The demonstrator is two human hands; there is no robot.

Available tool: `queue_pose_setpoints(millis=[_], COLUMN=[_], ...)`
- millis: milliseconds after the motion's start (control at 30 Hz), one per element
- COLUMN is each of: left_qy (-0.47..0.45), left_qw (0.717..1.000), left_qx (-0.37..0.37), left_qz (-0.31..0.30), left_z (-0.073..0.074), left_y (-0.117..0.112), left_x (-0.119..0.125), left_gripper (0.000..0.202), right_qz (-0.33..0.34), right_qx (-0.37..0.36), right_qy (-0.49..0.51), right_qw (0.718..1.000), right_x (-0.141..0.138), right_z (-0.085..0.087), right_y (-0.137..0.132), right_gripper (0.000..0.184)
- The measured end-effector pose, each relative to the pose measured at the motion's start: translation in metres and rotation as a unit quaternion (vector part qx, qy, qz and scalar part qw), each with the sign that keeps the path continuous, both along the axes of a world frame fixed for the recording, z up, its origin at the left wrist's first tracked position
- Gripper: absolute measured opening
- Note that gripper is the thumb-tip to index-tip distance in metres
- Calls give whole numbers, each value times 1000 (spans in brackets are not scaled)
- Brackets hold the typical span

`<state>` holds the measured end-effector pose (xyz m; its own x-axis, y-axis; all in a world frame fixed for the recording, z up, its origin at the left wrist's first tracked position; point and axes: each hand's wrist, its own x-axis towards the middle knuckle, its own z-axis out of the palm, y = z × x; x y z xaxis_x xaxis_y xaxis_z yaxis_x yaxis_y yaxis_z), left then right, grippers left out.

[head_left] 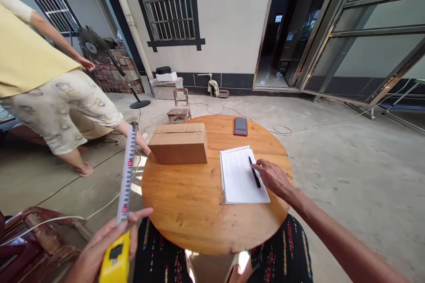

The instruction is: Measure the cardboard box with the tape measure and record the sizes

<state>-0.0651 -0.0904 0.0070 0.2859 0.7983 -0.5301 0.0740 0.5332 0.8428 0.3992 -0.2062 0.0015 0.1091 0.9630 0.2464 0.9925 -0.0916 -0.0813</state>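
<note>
A yellow tape measure (115,256) is gripped in my left hand (99,243), left of the table and near its edge. Its marked blade (126,172) stands out upward, and my index finger points toward the tabletop. My right hand (270,177) reaches over white sheets of paper (237,181), its thumb and fingertips closed at the upper part of a black pen (255,172). The pen lies slantwise along the right side of the sheets. Left of the paper, a closed brown cardboard box (179,146) rests on the round wooden table (189,203).
A dark phone-like device with a red edge (241,126) lies at the table's far side. Beyond stand a small wooden chair (179,108) and a pedestal fan (96,46). A person in a yellow top (29,48) is at the left. A cable (282,130) crosses the floor.
</note>
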Motion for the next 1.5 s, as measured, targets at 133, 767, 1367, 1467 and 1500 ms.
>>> queue_pose_setpoints(millis=[133, 767, 1367, 1467, 1500], left_qy=[-62, -170, -231, -228, -228], left_qw=[996, 978, 966, 965, 964], left_qx=[59, 16, -42, -55, -61], left_qz=[-15, -123, -109, -116, -121], left_z=[-3, 23, -37, -38, -37], left_y=[-42, -84, -48, -45, -44], left_x=[37, 134, 250, 248, 248], left_gripper=[31, 14, 11, 11, 13], right_qz=[73, -83, -114, -130, -132], right_qx=[-23, 202, 249, 246, 247], right_qy=[-59, 347, 727, 675, 666], right_qw=[995, 912, 630, 683, 692], right_x=[1, 1, -41, -42, -42], right_z=[-9, 13, -48, -48, -49], right_y=[2, -60, -28, -29, -29], right_gripper=[39, 18, 47, 47, 46])
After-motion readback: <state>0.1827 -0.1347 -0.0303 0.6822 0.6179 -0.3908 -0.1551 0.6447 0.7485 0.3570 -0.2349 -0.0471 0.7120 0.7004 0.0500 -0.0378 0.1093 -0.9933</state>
